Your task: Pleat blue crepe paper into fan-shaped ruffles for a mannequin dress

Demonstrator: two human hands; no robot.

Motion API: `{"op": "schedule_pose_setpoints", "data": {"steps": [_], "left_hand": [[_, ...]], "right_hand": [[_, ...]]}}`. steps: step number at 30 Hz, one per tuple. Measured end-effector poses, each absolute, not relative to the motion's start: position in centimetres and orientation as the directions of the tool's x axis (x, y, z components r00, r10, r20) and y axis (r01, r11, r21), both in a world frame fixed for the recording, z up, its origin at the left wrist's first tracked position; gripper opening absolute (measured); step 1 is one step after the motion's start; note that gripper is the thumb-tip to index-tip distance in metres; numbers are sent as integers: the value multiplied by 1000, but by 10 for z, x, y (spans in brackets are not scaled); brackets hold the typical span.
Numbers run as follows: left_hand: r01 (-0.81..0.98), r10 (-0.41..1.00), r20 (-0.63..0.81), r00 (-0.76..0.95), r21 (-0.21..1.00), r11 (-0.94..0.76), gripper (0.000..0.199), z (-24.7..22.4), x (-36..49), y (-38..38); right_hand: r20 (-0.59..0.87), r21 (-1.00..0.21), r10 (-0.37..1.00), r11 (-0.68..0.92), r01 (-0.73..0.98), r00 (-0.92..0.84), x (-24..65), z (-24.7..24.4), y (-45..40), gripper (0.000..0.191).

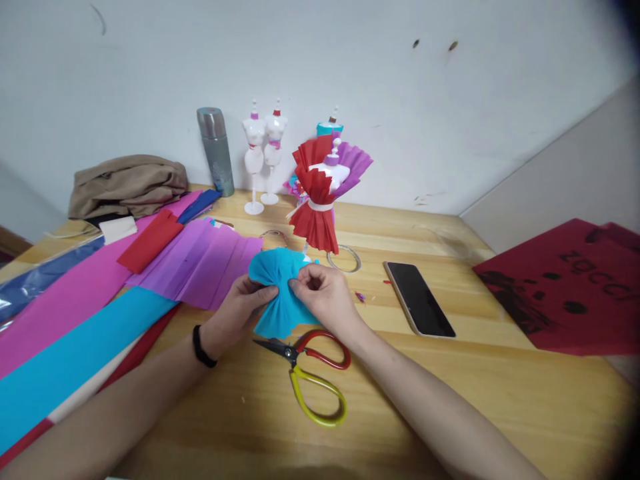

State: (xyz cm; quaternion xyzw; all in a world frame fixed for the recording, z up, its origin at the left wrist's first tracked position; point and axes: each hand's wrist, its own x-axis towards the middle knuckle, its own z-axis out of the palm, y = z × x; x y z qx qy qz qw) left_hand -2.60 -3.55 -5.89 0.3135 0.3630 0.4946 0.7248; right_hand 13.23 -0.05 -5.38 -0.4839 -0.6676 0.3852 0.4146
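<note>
A piece of blue crepe paper [277, 317] is gathered into pleats and flares out above and below its pinched middle. My left hand [245, 303] grips its left side, thumb across the gathers. On the other side, the thumb and fingers of my right hand [323, 293] pinch the pleats. Just below both hands lie scissors [290, 353] with one red and one yellow handle, blades pointing left. Behind my hands stands a small white mannequin [330, 175] dressed in red and purple pleated paper [320, 227], a pale band around its waist. My fingers partly hide the pinched spot.
Strips of coloured crepe paper [90, 340] cover the table's left. A phone [420, 300] and a red bag [565, 287] are at the right. Further back stand a flask [217, 153], two white mannequins [254, 160] and a brown cloth [127, 183]. A wire ring [359, 260] lies behind my right hand.
</note>
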Motion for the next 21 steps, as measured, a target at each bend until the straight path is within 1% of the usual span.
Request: {"op": "schedule_pose_setpoints", "data": {"steps": [5, 13, 21], "left_hand": [[-517, 946, -199, 254, 799, 307, 25, -61, -26, -33], [-505, 954, -188, 232, 815, 284, 23, -66, -27, -32], [-501, 962, -177, 206, 826, 259, 26, -68, -26, -32]], "right_hand": [[163, -932, 961, 224, 286, -223, 132, -55, -2, 19], [135, -950, 956, 200, 242, -261, 130, -55, -4, 20], [33, -986, 958, 77, 147, -285, 127, -56, -5, 21]]}}
